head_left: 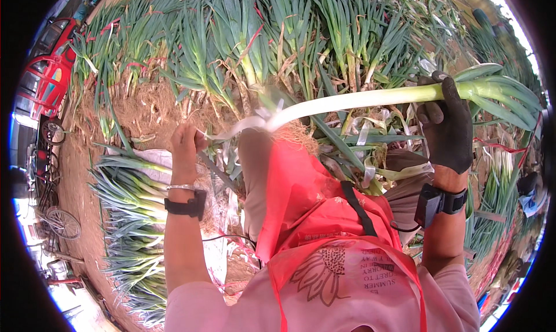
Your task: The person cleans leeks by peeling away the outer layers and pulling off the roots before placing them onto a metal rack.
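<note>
My right hand [446,132], in a dark glove, is closed around a long green onion [359,99] just below its green leaves. The white stem reaches left across my knees, and its fringe of roots [298,138] hangs over my red apron [301,181]. My bare left hand [185,146] is pinched at the far end of a thin, pale strip of skin [238,127], blurred by motion, which runs to the onion's white end. A dark band sits on each wrist.
Bundles of green onions with dry roots [249,42] stand in rows ahead. A pile of cleaner onions [133,216] lies at my left on pale sheeting. More onions [492,187] are at right. A red vehicle [55,77] and a bicycle wheel [62,222] show at far left.
</note>
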The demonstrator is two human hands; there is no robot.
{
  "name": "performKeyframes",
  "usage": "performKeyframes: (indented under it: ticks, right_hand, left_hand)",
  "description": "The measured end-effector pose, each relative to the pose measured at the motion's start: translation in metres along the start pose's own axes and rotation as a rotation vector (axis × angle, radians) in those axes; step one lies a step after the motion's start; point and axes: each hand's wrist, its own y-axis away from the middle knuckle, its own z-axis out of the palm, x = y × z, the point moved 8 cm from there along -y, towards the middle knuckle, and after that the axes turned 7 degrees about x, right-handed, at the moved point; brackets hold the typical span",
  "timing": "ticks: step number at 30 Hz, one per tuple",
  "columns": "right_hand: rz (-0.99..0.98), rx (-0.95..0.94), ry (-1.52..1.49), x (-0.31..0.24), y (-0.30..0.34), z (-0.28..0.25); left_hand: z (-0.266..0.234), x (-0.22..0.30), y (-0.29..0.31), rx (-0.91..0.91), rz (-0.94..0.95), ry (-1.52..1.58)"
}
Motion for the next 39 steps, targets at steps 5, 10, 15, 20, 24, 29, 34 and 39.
performKeyframes:
  ticks: [5,10,15,20,24,29,34,39]
  right_hand:
    - [0.002,-0.024,0.000,0.003,-0.005,-0.003]
    - [0.018,-0.042,0.000,-0.002,-0.007,0.004]
    - [-0.001,-0.010,0.063,0.005,-0.011,-0.002]
    - [0.026,0.054,-0.068,0.010,-0.013,-0.004]
    - [0.044,0.090,-0.096,0.014,-0.010,-0.001]
    - [0.040,0.038,-0.087,0.015,-0.011,0.001]
    - [0.032,0.080,-0.078,0.014,-0.011,0.003]
    - [0.026,0.059,-0.068,0.013,-0.015,-0.001]
  left_hand:
    - [0.011,0.026,0.013,0.086,0.540,-0.721]
    - [0.145,0.084,0.079,-0.352,0.923,-0.644]
    - [0.148,0.062,0.067,-0.434,0.896,-0.749]
    - [0.111,0.055,0.050,-0.165,0.833,-1.021]
    - [0.138,0.064,0.075,-0.234,0.780,-0.654]
    - [0.155,0.054,0.074,-0.205,0.866,-0.739]
    - [0.152,0.042,0.068,-0.183,0.802,-0.585]
    - [0.159,0.045,0.070,-0.206,0.817,-0.644]
